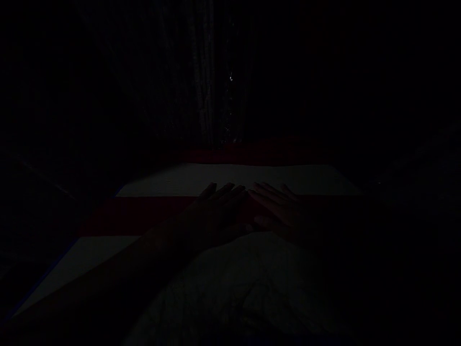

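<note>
Very little light falls on the scene. My left hand (pixel 219 211) lies palm down on a striped red and pale cloth (pixel 154 181), its fingers stretched forward. Beside it, my right hand (pixel 279 206) rests flat in the same way, fingers extended and angled toward the left one. The fingertips of the two hands nearly meet, on the border between a red stripe and a pale stripe. Neither hand shows anything in its grasp. Shadow hides most of the right wrist and forearm.
A pale, creased material (pixel 245 283) fills the near part of the view below the hands. Along the cloth's left side runs a thin blue edge (pixel 46 274). Beyond the far edge, faint vertical folds (pixel 203 72) with small glints show; the surroundings are too dark to make out.
</note>
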`<state>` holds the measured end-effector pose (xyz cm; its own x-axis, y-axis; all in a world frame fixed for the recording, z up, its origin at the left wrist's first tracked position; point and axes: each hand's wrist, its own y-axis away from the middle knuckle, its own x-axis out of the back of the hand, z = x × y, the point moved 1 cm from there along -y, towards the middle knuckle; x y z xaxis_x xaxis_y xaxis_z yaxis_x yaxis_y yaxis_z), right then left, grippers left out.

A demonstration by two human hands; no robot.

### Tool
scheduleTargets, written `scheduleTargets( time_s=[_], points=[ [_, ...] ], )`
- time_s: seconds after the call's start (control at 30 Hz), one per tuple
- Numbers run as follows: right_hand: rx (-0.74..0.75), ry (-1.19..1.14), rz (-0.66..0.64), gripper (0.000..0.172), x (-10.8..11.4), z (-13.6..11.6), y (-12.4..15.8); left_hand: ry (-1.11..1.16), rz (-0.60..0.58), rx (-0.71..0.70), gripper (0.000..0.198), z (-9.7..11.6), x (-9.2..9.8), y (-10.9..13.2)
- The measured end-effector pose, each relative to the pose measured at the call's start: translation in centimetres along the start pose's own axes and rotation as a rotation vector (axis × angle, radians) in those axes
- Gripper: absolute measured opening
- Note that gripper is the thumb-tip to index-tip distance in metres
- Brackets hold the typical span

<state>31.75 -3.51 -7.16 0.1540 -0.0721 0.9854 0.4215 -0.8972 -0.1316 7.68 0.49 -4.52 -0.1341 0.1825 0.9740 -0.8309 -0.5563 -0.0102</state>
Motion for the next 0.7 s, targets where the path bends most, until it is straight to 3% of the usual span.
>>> scheduleTargets(
  time_s=[0.2,0.43,0.7],
  points=[
    [-0.012,-0.023,-0.023,0.069,0.20,-0.05,0.05,0.014,-0.001,0.002,0.088,0.00,-0.09,0.00],
    [0.015,-0.003,0.067,0.066,0.46,-0.69,-0.01,0.004,-0.024,0.005,0.087,0.23,0.14,0.14],
    [-0.014,-0.002,0.003,0.066,0.16,-0.67,0.08,-0.008,-0.022,0.014,0.088,0.15,0.07,0.04]
  ],
)
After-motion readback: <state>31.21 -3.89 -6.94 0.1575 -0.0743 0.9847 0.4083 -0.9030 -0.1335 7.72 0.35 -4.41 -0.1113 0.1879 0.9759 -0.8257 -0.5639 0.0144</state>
